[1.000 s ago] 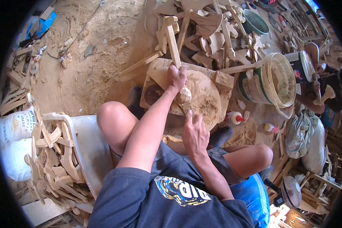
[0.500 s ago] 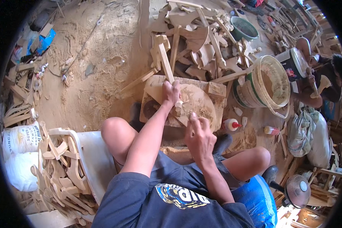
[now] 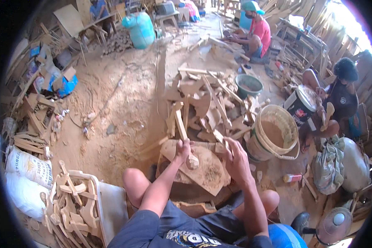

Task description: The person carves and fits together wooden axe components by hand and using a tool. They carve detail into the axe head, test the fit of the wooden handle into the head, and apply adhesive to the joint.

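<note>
The fingers of my left hand (image 3: pixel 183 151) are wrapped round a wooden piece (image 3: pixel 181 127); those of my right hand (image 3: pixel 240 165) are loosely bent near a pale stick (image 3: pixel 218 135), and I cannot tell whether they hold it. Around me the floor (image 3: pixel 128 91) is strewn with sawdust. Beyond my hands lies a heap (image 3: pixel 200 101) of cut wood. Before my knees stands a low desk (image 3: pixel 206 145), and on it lies a board (image 3: pixel 202 180), tapered toward my left. Just right of them stands a bucket (image 3: pixel 258 146), and farther off, beside the heap, a green basin (image 3: pixel 250 93). My wooden piece slants over the board, shaft pointing away from me, its faceted knob (image 3: pixel 192 162) nearer me. A small bottle (image 3: pixel 292 178) lies on the floor to my right.
</note>
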`<state>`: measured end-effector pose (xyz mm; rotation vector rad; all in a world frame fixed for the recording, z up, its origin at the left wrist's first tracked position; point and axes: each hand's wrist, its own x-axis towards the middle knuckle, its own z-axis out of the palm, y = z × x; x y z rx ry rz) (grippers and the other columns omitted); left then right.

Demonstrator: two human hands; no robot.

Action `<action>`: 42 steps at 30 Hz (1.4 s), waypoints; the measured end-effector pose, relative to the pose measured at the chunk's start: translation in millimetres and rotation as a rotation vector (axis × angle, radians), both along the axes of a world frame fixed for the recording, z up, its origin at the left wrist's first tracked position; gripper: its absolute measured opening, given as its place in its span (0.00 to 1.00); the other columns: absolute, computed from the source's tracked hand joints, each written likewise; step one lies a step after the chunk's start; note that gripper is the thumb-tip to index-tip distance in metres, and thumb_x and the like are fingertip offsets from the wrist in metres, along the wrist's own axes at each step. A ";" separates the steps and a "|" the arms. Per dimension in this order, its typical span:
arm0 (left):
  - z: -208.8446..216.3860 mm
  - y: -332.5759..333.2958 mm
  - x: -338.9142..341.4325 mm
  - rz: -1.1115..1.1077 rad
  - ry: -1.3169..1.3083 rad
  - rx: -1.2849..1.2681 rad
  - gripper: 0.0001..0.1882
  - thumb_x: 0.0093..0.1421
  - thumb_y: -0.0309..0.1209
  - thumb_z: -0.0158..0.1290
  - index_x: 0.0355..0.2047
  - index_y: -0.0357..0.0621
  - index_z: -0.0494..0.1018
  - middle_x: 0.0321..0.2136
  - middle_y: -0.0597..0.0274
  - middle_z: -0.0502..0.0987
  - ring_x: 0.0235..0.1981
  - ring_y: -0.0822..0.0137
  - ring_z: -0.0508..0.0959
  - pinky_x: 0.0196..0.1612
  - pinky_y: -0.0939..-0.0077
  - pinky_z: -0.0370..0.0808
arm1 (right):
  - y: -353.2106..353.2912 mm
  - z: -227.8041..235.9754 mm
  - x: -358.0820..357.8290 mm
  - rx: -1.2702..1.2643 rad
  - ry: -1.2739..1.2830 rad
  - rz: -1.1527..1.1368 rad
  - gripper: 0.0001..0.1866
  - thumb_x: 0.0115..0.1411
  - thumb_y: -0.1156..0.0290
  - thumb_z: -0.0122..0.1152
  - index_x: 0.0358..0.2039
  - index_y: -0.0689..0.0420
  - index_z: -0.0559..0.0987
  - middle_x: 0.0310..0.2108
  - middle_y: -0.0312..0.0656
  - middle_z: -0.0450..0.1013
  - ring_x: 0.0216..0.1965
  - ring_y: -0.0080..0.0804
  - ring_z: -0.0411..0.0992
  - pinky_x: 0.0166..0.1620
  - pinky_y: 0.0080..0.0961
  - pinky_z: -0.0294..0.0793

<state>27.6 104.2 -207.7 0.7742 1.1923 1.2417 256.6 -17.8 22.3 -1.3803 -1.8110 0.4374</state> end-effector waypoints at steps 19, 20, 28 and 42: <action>286.9 -22.8 -23.6 0.065 -0.109 0.245 0.16 0.72 0.31 0.54 0.29 0.52 0.59 0.16 0.73 0.61 0.09 0.77 0.64 0.10 0.75 0.61 | -45.8 5.8 -18.8 0.359 -0.103 0.141 0.25 0.53 0.71 0.82 0.52 0.43 0.86 0.41 0.36 0.79 0.26 0.29 0.79 0.26 0.28 0.81; 279.0 -23.4 -28.9 0.045 -0.092 0.227 0.16 0.72 0.31 0.54 0.30 0.52 0.59 0.16 0.73 0.61 0.09 0.77 0.64 0.10 0.75 0.61 | -42.4 2.3 -20.9 0.361 -0.129 0.145 0.25 0.53 0.69 0.83 0.53 0.42 0.86 0.40 0.35 0.78 0.27 0.28 0.80 0.26 0.28 0.81; 253.6 -23.3 -37.5 0.026 -0.114 0.088 0.14 0.71 0.32 0.56 0.35 0.51 0.60 0.19 0.73 0.62 0.10 0.78 0.64 0.10 0.77 0.61 | -33.5 -4.6 -42.6 0.285 -0.106 0.290 0.24 0.50 0.73 0.84 0.49 0.47 0.88 0.38 0.38 0.81 0.26 0.30 0.81 0.25 0.26 0.78; 237.5 -23.6 -35.2 0.013 -0.061 0.058 0.11 0.70 0.31 0.56 0.36 0.47 0.62 0.21 0.71 0.64 0.11 0.78 0.64 0.11 0.75 0.62 | -32.9 -30.4 -55.4 0.354 -0.281 0.264 0.27 0.54 0.68 0.82 0.56 0.44 0.85 0.40 0.34 0.78 0.29 0.24 0.78 0.27 0.23 0.78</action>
